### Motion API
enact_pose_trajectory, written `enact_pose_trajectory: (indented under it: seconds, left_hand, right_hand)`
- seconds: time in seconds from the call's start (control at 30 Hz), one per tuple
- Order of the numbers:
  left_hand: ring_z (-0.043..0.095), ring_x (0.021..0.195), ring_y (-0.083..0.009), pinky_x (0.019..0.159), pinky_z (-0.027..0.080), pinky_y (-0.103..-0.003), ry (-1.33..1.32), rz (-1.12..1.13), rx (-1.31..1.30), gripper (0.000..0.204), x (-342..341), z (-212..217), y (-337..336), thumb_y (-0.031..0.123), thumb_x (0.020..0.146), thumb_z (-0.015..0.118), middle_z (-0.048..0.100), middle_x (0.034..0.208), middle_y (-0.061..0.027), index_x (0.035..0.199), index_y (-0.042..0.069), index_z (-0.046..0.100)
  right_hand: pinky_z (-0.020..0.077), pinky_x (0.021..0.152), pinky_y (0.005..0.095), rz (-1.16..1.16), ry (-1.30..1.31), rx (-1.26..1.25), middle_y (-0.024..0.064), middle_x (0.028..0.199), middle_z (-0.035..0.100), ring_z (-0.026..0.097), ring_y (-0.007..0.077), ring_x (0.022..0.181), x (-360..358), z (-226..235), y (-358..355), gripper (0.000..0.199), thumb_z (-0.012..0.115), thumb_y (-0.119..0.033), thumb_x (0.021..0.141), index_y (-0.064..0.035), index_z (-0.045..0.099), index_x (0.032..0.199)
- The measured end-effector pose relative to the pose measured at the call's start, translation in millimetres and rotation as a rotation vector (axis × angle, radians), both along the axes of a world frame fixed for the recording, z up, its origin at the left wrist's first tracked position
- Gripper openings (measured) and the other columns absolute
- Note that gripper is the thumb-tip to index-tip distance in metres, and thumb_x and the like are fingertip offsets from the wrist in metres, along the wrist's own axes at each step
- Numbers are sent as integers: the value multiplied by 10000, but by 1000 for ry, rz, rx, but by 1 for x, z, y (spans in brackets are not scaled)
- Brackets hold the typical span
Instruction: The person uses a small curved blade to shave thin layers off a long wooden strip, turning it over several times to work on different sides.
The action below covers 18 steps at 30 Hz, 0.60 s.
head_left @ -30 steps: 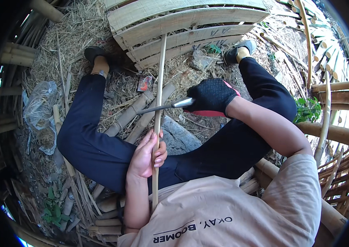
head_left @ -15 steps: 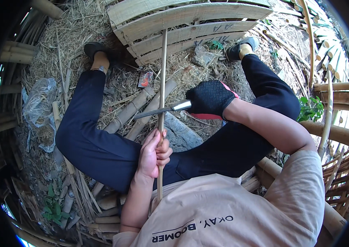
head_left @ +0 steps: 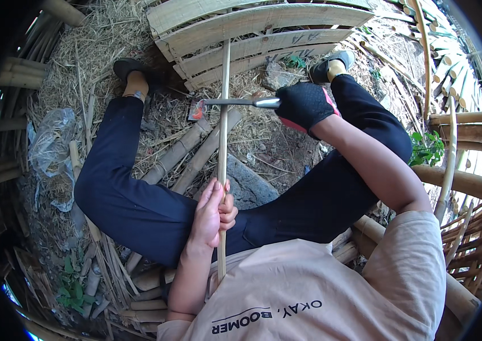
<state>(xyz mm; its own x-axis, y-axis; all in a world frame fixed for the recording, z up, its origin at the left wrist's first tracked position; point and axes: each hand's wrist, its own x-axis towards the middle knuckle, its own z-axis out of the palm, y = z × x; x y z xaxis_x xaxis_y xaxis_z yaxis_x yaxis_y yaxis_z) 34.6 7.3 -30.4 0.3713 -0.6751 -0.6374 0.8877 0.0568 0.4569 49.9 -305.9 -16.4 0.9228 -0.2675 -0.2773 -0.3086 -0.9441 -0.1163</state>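
Note:
Bare fingers of my left hand [head_left: 215, 215] are wrapped round the lower part of a long, narrow bamboo strip [head_left: 223, 145]. The strip stands lengthwise before me, its near end against my shirt and its far end at the wooden slat crate. In a black and pink glove, my right hand [head_left: 304, 108] is closed round the handle of a knife [head_left: 240, 102]. The handle is hidden in the glove; a silver collar and a slim dark blade show. The blade crosses the strip's upper part, well beyond my left hand.
The slat crate [head_left: 263, 25] stands ahead between my feet. Below the strip lie a grey stone block [head_left: 246, 184] and bamboo pieces [head_left: 178, 153] on straw-strewn ground. A clear plastic bag [head_left: 53, 148] is at left. Bamboo poles [head_left: 454, 79] are piled at far right.
My right hand has moved the knife away from me along the strip, toward the crate, and the blade lies more level. My left hand keeps its hold in the same place.

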Motion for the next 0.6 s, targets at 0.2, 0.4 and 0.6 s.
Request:
enact_pose_trajectory:
  seconds: [0.2, 0.4, 0.6]
  left_hand:
    - [186, 458, -14, 380, 129, -188, 11, 9, -25, 210, 3, 4, 4, 322, 1127, 369, 227, 612, 81, 1057, 151, 470]
    - [185, 445, -18, 359, 139, -191, 204, 76, -214, 208, 5, -1, 9, 311, 1128, 359, 233, 600, 77, 1052, 146, 459]
    - [183, 454, -23, 379, 141, -195, 271, 66, -355, 209, -1, -14, 12, 338, 1125, 369, 237, 605, 78, 1045, 168, 462]
  right_hand:
    - [569, 783, 479, -32, -51, 37, 163, 887, 743, 727, 363, 848, 5, -4, -27, 311, 683, -416, 857, -151, 765, 999]
    - [563, 722, 472, 280, -15, 255, 160, 799, 718, 715, 373, 778, -22, 2, 35, 286, 701, -394, 834, -129, 722, 938]
    - [555, 674, 486, 355, 28, 245, 166, 754, 697, 696, 390, 727, -23, -10, 42, 248, 735, -353, 809, -132, 716, 920]
